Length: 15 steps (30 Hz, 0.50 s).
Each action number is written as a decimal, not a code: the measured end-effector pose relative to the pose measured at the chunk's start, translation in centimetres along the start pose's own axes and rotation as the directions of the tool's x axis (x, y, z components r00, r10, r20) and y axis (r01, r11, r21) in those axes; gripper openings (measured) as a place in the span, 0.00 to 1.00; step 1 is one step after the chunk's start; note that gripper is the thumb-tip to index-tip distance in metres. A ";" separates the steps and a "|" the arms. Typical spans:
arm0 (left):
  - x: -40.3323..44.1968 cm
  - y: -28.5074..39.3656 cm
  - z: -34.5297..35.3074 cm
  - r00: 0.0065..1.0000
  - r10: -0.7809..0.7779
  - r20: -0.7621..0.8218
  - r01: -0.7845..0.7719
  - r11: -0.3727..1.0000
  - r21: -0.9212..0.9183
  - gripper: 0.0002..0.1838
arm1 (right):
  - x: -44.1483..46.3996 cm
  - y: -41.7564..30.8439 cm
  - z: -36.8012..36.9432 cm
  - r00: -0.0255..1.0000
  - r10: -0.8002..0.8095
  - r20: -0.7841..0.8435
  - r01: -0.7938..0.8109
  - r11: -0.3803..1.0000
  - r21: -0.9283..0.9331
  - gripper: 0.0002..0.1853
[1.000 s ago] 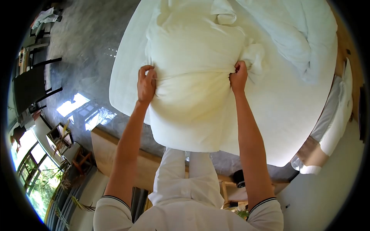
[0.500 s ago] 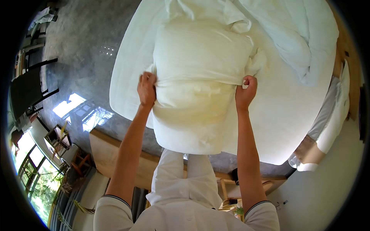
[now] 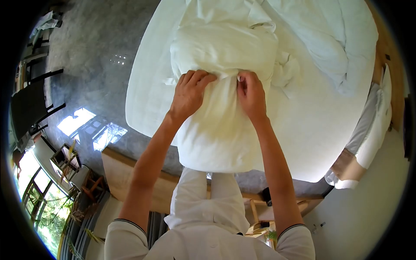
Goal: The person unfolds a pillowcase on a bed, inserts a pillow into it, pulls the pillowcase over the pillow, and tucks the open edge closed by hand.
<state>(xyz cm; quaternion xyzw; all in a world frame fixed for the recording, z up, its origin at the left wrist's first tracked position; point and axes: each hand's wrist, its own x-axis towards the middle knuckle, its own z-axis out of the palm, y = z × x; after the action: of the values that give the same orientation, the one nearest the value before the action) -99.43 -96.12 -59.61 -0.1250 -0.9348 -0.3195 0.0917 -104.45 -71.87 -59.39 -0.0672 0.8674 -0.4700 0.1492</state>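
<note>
A white pillow in a loose white cover (image 3: pixel 223 47) lies on the bed with its near end toward my body. My left hand (image 3: pixel 193 89) has its fingers curled on the cover's edge near the middle, pinching the white fabric. Just to the right, my right hand (image 3: pixel 250 89) pinches the same edge between thumb and fingers. A short stretch of cloth runs between the two hands. Below them the cover (image 3: pixel 219 147) hangs smooth over the bed's near edge. The fabric under my fingertips is partly hidden.
The white mattress (image 3: pixel 312 130) extends to both sides, with a rumpled white duvet (image 3: pixel 320 34) at the upper right. A dark chair (image 3: pixel 30 104) stands on the grey floor at left. A wooden panel (image 3: pixel 125 173) is near my left forearm, and white bedding (image 3: pixel 368 130) lies at far right.
Both hands have moved inward from the sides of the pillow cover toward its middle and now sit close together. The cloth between them has gathered into folds.
</note>
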 end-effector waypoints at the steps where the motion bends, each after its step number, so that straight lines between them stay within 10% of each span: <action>1: 0.4 0.6 -0.3 0.990 -0.104 0.099 0.112 0.990 -0.082 0.21 | -0.2 0.0 -0.1 1.000 0.003 0.002 -0.003 1.000 -0.004 0.19; 4: 0.8 1.7 0.1 0.961 -0.208 0.180 0.228 0.969 -0.098 0.23 | -0.1 -0.2 -0.1 0.994 0.105 -0.033 -0.106 0.994 -0.025 0.14; 6: 0.6 2.0 1.1 0.963 -0.216 0.163 0.227 0.973 -0.051 0.25 | 0.2 -0.4 -0.4 0.945 -0.322 -0.059 0.283 0.894 -0.348 0.08; 10: 3.1 4.9 2.5 0.991 -0.096 -0.098 0.102 0.993 0.060 0.21 | -0.1 -0.6 -0.9 0.914 -0.390 -0.107 0.340 0.885 -0.319 0.05; 12: 4.2 5.3 3.4 0.984 -0.055 -0.169 0.057 0.998 0.006 0.17 | -1.5 -0.5 -1.1 0.991 -0.097 -0.093 0.090 0.993 -0.082 0.05; 15: 4.1 5.3 6.0 0.982 0.089 0.167 -0.088 0.996 -0.017 0.12 | -4.9 -0.1 -1.2 0.963 0.124 -0.239 -0.117 0.992 0.042 0.07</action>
<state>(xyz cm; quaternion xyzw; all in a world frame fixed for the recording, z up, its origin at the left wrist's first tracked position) -102.31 -87.70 -60.21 -0.1932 -0.9312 -0.3079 0.0264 -100.23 -69.72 -57.77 0.0454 0.8749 -0.4768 0.0719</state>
